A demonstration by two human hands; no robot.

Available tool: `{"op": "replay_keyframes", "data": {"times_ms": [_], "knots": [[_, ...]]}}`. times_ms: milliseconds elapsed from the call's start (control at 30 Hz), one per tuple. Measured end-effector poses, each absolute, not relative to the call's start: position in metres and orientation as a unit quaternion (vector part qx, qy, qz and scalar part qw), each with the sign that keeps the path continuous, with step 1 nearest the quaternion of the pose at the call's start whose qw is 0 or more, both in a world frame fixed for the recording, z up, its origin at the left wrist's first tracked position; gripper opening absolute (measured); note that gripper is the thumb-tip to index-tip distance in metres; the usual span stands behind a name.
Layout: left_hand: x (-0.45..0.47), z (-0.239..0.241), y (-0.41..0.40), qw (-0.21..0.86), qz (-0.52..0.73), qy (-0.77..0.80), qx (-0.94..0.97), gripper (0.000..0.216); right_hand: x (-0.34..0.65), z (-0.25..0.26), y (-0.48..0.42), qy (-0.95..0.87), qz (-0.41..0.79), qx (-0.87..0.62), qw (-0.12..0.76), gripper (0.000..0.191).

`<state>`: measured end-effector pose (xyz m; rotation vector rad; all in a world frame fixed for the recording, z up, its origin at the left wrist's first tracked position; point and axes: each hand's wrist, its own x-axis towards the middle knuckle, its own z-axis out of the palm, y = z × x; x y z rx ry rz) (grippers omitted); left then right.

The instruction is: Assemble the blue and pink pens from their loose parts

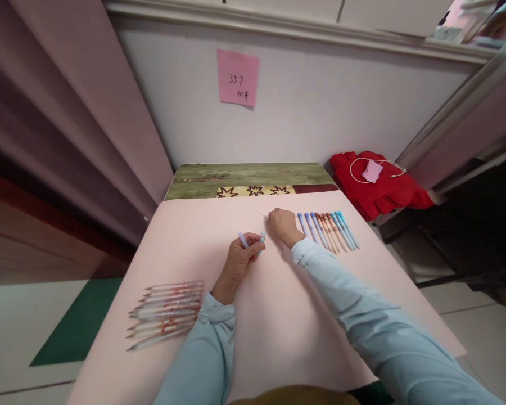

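A pale purple tube (pixel 243 240) is in the left hand (pixel 239 257), near the middle of the table (pixel 274 315). It is long and thin, and its far end leans to the left. A small light blue piece (pixel 262 239) is in the same hand, pinched by the thumb and fingers. It points mostly far and near. The left hand is curled, with only a narrow gap.

The right hand (pixel 284 224) is a bit farther away and to the right. It is curled almost like a fist, and a thin white stick (pixel 263 214) pokes out of it, pointing far and left. I cannot tell how the fingers grip it.

The left arm reaches up from the near side. The right arm slants in from the near right.

Pens with coloured tops (pixel 322 224) lie right of the right hand, tops far, tips near. Clear pens (pixel 168 306) lie at the near left, tips pointing left.
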<state>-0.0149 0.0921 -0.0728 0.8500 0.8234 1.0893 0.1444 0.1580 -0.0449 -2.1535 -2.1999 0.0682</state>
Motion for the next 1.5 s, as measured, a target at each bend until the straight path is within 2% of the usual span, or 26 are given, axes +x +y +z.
{"op": "replay_keyframes", "data": {"times_ms": [233, 400, 467, 533, 600, 667, 733, 833, 967, 1200, 1333, 1500], "knots": [[-0.015, -0.074, 0.092, 0.715, 0.472, 0.346, 0.384, 0.025, 0.137, -0.047, 0.171, -0.694, 0.017, -0.720, 0.025, 0.026], [-0.017, -0.071, 0.093, 0.725, 0.474, 0.341, 0.365, 0.030, 0.141, -0.034, 0.164, -0.671, 0.006, -0.738, 0.073, 0.025], [-0.017, -0.071, 0.093, 0.729, 0.472, 0.336, 0.365, 0.031, 0.147, -0.033, 0.152, -0.649, 0.049, -0.739, 0.176, 0.022], [-0.016, -0.071, 0.093, 0.732, 0.466, 0.332, 0.370, 0.032, 0.156, -0.033, 0.136, -0.599, 0.178, -0.707, 0.332, 0.020], [-0.014, -0.071, 0.092, 0.735, 0.453, 0.329, 0.383, 0.033, 0.162, -0.033, 0.121, -0.519, 0.322, -0.644, 0.461, 0.026], [-0.010, -0.072, 0.090, 0.735, 0.433, 0.326, 0.408, 0.033, 0.166, -0.028, 0.109, -0.454, 0.411, -0.582, 0.534, 0.037], [-0.007, -0.073, 0.088, 0.733, 0.410, 0.319, 0.439, 0.033, 0.165, -0.017, 0.102, -0.441, 0.445, -0.536, 0.566, 0.037], [-0.004, -0.075, 0.084, 0.729, 0.386, 0.302, 0.479, 0.031, 0.156, -0.001, 0.100, -0.485, 0.457, -0.493, 0.559, 0.030], [-0.002, -0.077, 0.082, 0.724, 0.370, 0.279, 0.510, 0.028, 0.143, 0.002, 0.102, -0.556, 0.445, -0.487, 0.506, 0.026], [-0.001, -0.084, 0.084, 0.716, 0.356, 0.267, 0.538, 0.029, 0.147, -0.014, 0.100, -0.632, 0.350, -0.525, 0.451, 0.023], [-0.001, -0.084, 0.084, 0.714, 0.356, 0.276, 0.537, 0.030, 0.148, -0.007, 0.098, -0.634, 0.311, -0.549, 0.448, 0.022], [-0.001, -0.081, 0.083, 0.722, 0.348, 0.279, 0.530, 0.034, 0.146, 0.004, 0.089, -0.670, 0.285, -0.554, 0.405, 0.017]]}}
